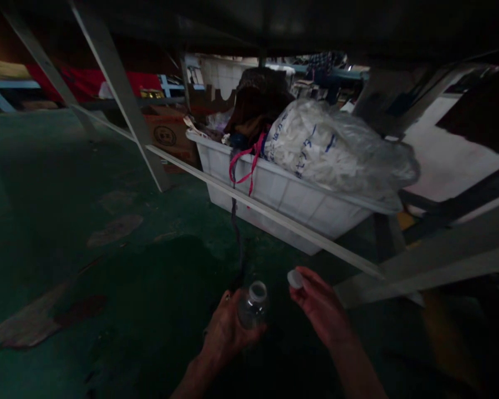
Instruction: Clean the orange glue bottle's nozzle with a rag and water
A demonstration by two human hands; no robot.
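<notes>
A clear bottle point(253, 310) with an uncovered mouth stands roughly upright in my left hand point(228, 327), whose fingers wrap round its side. To the right, my right hand point(320, 305) pinches a small round white cap point(295, 279) between thumb and fingers, apart from the bottle's mouth. Both hands are low in the view, above the dark green floor. Whether anything is in the bottle is too dim to tell.
A white plastic bin point(274, 194) holds a stuffed clear bag point(316, 144), dark cloth and a pink ribbon point(245, 166). A pale metal bar point(266, 210) crosses before it. A cardboard box point(170, 138) stands behind a table leg point(120, 100). Flat scraps point(33, 316) lie on the floor.
</notes>
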